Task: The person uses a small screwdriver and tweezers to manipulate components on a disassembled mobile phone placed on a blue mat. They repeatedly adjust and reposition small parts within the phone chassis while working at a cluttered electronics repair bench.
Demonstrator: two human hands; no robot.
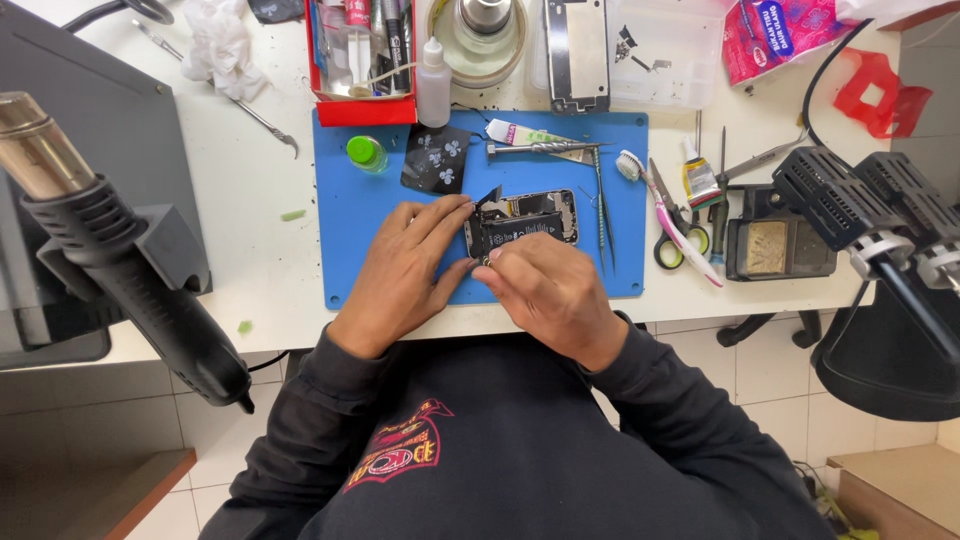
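Dark sleeves nearest me; both hands meet over the opened phone point(525, 222) on the blue mat point(360, 240). Left hand point(405, 270) lies flat, fingers spread, bracing its left edge. Right hand point(550, 290) pinches closed at the near edge; what it grips, I cannot tell. Tweezers point(603, 205) lie right.

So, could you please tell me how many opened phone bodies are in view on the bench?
2. One opened phone lies on the blue mat under both hands; a second bare phone frame lies at the bench's far edge, above the mat. Others may be hidden.
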